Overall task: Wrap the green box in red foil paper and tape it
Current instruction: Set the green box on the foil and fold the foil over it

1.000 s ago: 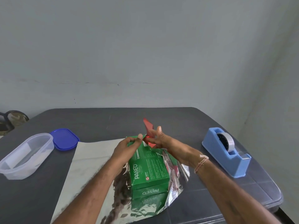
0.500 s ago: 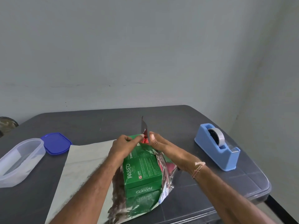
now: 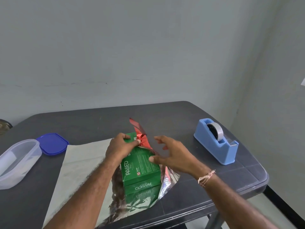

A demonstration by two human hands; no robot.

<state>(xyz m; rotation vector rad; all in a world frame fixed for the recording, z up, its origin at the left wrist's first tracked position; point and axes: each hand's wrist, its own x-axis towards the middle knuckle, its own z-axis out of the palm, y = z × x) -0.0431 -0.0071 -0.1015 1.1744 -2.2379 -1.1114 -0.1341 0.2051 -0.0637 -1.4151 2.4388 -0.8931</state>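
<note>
I record the green box (image 3: 140, 164) lying flat on the red foil paper (image 3: 79, 171), which is spread silver side up near the front of the counter (image 3: 189, 123); the sheet's right edge is turned up against the box and a red flap stands at the box's far end. The left hand (image 3: 118, 147) sits on that far end with its fingers clamped on the gathered red flap, while the right hand (image 3: 175, 156) hovers over the box's right side, fingers apart and loosely curled, gripping nothing. A blue tape dispenser (image 3: 216, 144) stands to the right, and at the left, well apart from the box, a clear container (image 3: 18, 161) has a blue lid (image 3: 52, 143) just beside it.
</note>
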